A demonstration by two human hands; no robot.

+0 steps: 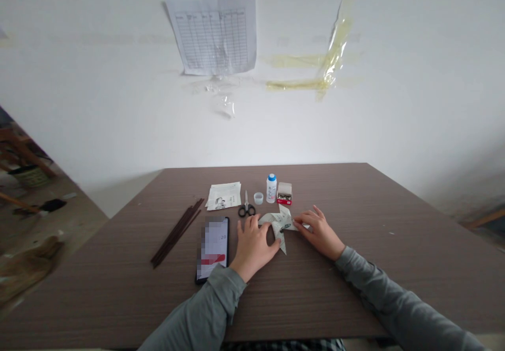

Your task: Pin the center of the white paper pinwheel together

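A folded paper pinwheel (281, 223) lies on the brown table (355, 288) between my hands. My left hand (254, 246) rests on its left side, fingers bent and pressing the paper down, thumb at the lower flap. My right hand (319, 232) touches the right side, its fingers pinched at the paper's middle. Both sleeves are grey.
A phone (213, 247) lies left of my left hand, beside several dark thin sticks (177, 231). Behind the pinwheel stand scissors (246, 209), a small cap (258, 198), a white glue bottle (271, 188), a box of pins (284, 193) and a paper stack (224, 196). A wall rises behind.
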